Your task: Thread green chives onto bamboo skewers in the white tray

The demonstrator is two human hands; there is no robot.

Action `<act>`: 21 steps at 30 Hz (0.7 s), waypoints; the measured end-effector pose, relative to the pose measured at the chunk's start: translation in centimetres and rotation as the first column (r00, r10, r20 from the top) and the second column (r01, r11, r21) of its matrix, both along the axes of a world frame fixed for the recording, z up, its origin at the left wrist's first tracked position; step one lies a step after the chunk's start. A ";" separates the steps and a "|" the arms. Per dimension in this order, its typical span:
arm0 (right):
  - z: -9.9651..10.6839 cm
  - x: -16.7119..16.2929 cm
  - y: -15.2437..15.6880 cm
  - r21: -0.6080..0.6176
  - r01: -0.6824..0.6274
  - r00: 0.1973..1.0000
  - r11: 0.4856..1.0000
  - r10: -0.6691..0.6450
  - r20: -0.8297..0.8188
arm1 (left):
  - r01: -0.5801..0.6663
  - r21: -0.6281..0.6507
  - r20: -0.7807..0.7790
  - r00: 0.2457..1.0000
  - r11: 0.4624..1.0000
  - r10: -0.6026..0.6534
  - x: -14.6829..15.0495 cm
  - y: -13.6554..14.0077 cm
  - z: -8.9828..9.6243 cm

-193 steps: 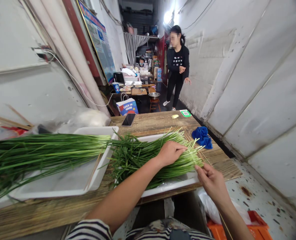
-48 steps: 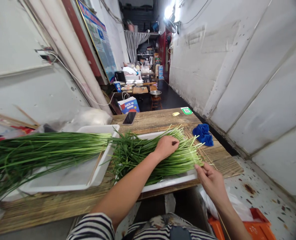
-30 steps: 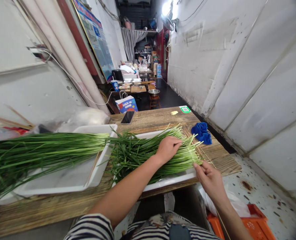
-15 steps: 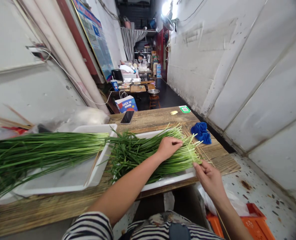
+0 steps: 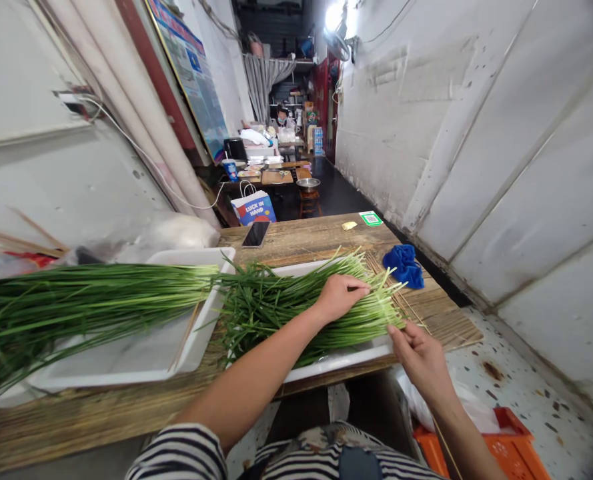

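Garlic chives lie in a dense layer across the right white tray, pale stem ends to the right. My left hand rests over their stems, thumb and fingers closed together; what sits in the pinch is hidden. At the near stem ends, my right hand is closed in a pinch. A thin wooden skewer runs out below it along my forearm and lines up with those fingers. More skewers lie on the table beside the stem ends.
Left of me, a second white tray bears long chives and skewers. A phone, blue cloth and green code card lie on the wooden table. An orange crate stands low right. A person is far back.
My left hand has shifted very slightly to the right over the stems. My right hand stays in place at the near stem ends.
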State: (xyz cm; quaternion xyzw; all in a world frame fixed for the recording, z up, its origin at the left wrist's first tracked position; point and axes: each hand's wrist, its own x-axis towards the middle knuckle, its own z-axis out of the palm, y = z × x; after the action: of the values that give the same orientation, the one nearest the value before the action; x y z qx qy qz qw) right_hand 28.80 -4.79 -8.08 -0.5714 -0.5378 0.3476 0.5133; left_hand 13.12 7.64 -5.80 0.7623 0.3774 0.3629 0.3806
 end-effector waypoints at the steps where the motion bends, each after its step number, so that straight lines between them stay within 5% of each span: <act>1: 0.0 0.0 0.0 -0.001 -0.002 1.000 1.000 0.002 -0.003 | 0.000 -0.001 0.001 1.000 1.000 0.000 0.0 0.0 0.0; 21: -0.6 0.2 0.0 -0.005 0.003 1.000 1.000 -0.003 0.000 | 0.076 0.101 -0.063 0.996 0.992 -0.070 -0.2 -0.1 0.5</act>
State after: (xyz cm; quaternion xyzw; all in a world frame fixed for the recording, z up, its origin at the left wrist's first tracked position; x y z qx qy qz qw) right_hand 28.99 -4.82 -8.70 -0.5736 -0.5360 0.3481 0.5124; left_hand 12.90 7.57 -5.30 0.8047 0.3411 0.3450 0.3423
